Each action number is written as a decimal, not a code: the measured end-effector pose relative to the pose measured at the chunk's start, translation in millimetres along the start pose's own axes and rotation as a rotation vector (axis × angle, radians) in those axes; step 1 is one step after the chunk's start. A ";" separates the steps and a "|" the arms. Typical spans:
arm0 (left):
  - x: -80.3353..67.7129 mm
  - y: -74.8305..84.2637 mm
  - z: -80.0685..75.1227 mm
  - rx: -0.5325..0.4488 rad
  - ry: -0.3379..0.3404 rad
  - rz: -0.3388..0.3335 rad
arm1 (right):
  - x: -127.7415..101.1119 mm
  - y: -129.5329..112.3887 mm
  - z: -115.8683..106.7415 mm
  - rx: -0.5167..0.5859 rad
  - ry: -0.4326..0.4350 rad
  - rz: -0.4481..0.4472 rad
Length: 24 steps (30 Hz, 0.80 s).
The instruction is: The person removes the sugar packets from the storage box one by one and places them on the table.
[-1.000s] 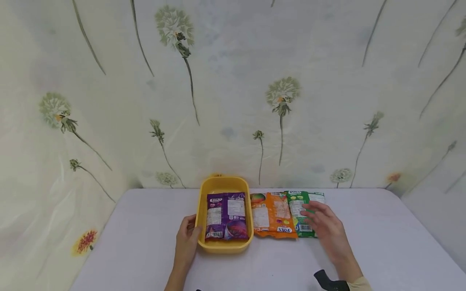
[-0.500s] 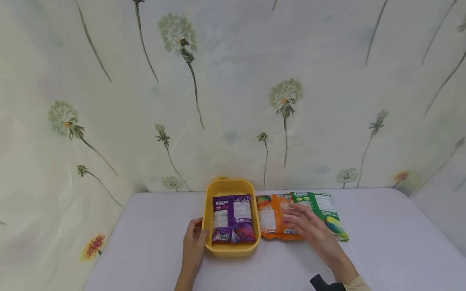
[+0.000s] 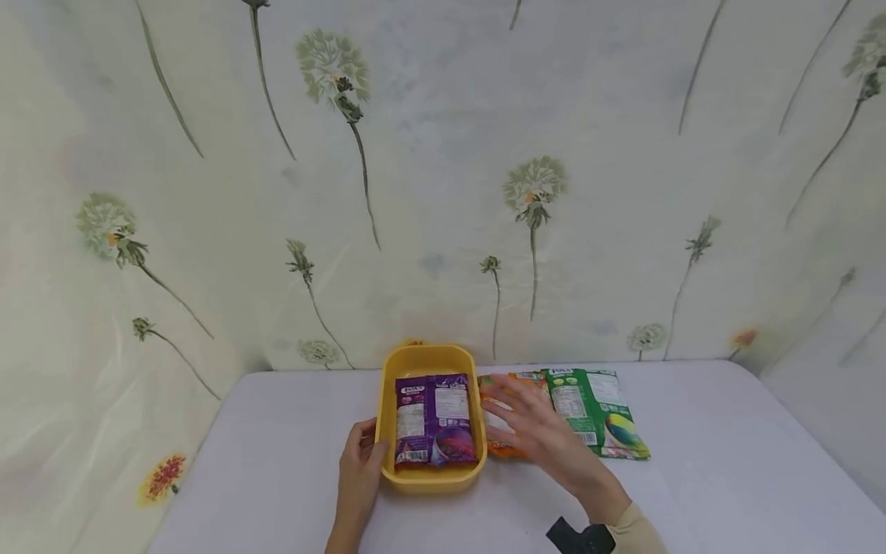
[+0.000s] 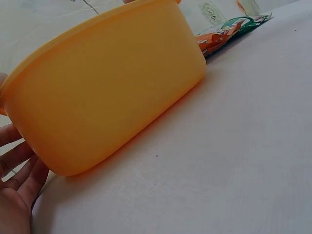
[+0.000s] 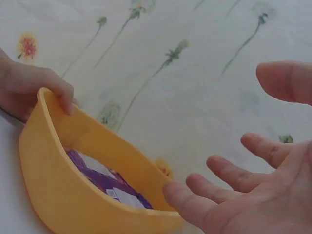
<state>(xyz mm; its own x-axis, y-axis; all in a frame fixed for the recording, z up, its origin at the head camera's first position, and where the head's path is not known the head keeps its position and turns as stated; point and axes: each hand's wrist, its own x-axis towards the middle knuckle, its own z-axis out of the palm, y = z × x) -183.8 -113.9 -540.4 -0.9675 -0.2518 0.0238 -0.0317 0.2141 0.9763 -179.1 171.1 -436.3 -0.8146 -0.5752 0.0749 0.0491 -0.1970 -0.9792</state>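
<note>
A yellow tub [image 3: 431,483] stands on the table near the wall with a purple candy bag [image 3: 434,423] lying inside. My left hand [image 3: 358,471] holds the tub's left side; the right wrist view shows its fingers [image 5: 66,100] hooked over the rim. Fingers spread and holding nothing, my right hand [image 3: 547,438] is over an orange candy bag [image 3: 504,451], with its fingertips by the tub's right rim. That hand hides much of the orange bag. Right of it lies a green candy bag [image 3: 588,404], slightly overlapped by the forearm side of the hand.
A white cloth [image 3: 720,462] covers the table. Behind rises a wall sheet [image 3: 429,192] printed with dandelions, close to the far ends of the tub and bags. A black strap piece [image 3: 581,536] sits at my right wrist.
My right hand has moved left, from over the green bag across the orange bag to beside the tub. The green bag is now more exposed. My left hand keeps its hold on the tub.
</note>
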 end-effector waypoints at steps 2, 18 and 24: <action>0.3 -0.1 -0.9 0.001 0.004 -0.002 | 5.6 -1.9 6.7 -0.053 0.019 0.039; -0.1 -0.5 0.2 -0.005 -0.006 -0.022 | 27.5 -2.4 37.6 -0.363 0.212 0.257; 0.9 0.3 -1.0 -0.003 -0.015 -0.019 | 35.3 3.8 42.7 -0.335 0.207 0.276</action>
<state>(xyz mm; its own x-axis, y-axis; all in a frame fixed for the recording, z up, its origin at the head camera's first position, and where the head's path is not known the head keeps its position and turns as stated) -184.4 -115.1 -539.8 -0.9703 -0.2420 0.0023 -0.0492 0.2066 0.9772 -183.0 116.2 -429.3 -0.8968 -0.3934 -0.2025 0.1185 0.2274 -0.9666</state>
